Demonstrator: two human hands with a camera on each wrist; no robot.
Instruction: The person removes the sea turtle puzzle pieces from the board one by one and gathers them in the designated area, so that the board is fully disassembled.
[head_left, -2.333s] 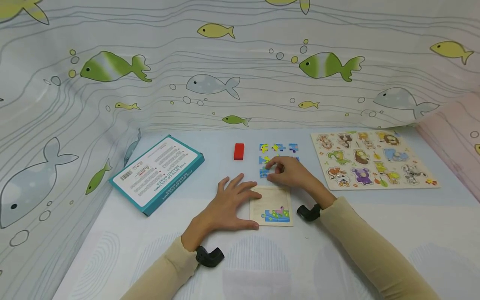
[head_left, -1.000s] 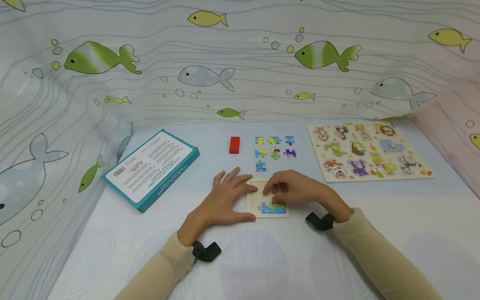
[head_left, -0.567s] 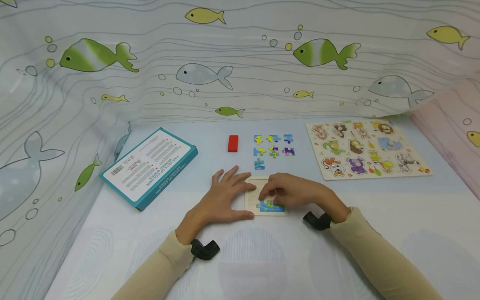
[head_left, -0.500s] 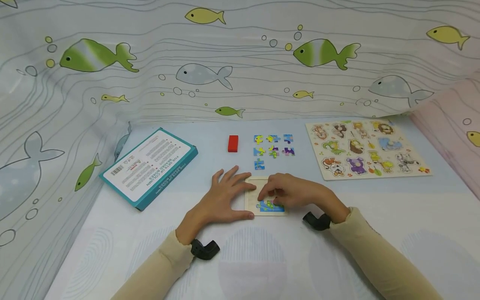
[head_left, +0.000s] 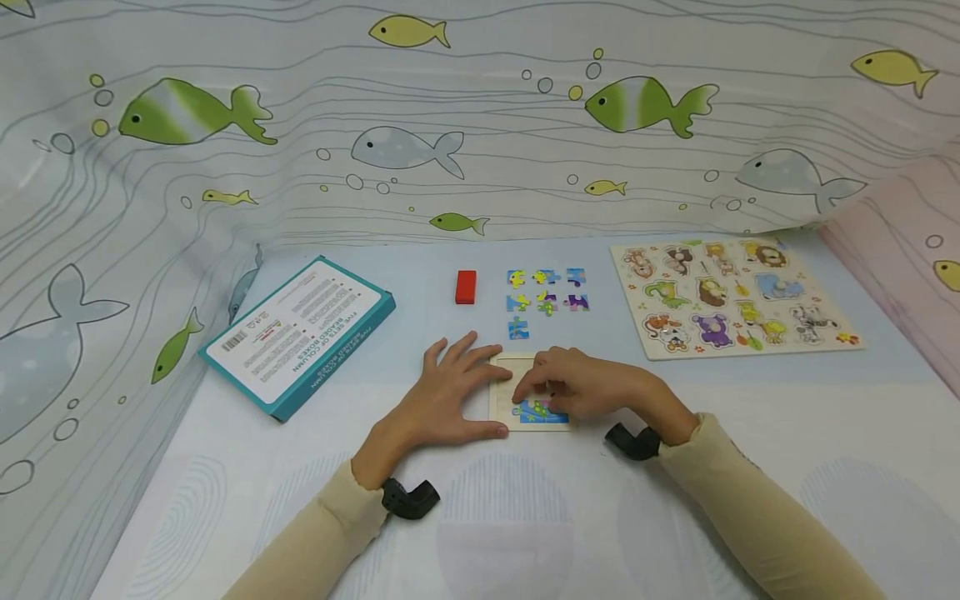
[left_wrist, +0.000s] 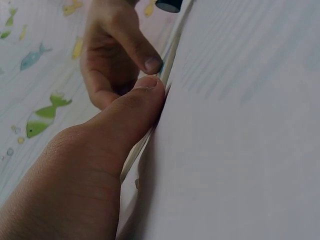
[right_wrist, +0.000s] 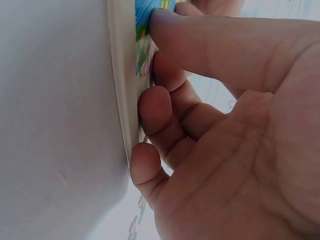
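Observation:
In the head view, the left hand (head_left: 446,404) lies with spread fingers at the left side of a small wooden puzzle tray (head_left: 498,417). Its thumb (left_wrist: 142,95) touches the tray's near edge, and a finger reaches over the far part. The right hand (head_left: 581,383) is over the tray, fingers bent, with thumb and index finger on joined blue jigsaw pieces (head_left: 532,412) at the lower right. In the right wrist view the thumb (right_wrist: 172,35) covers part of these pieces (right_wrist: 145,25); the index fingertip is mostly hidden behind it. The other fingertips rest against the tray.
Several loose jigsaw pieces (head_left: 547,304) lie in rows beyond the tray. A red block (head_left: 466,287) is left of them. A teal-edged box (head_left: 300,333) lies at the left, and an animal puzzle board (head_left: 738,300) at the back right. A fish-patterned sheet (head_left: 405,200) stands behind.
The right hand has moved from the loose pieces toward the person, onto the joined pieces in the tray. The left hand stays at the tray. The head view has shifted slightly.

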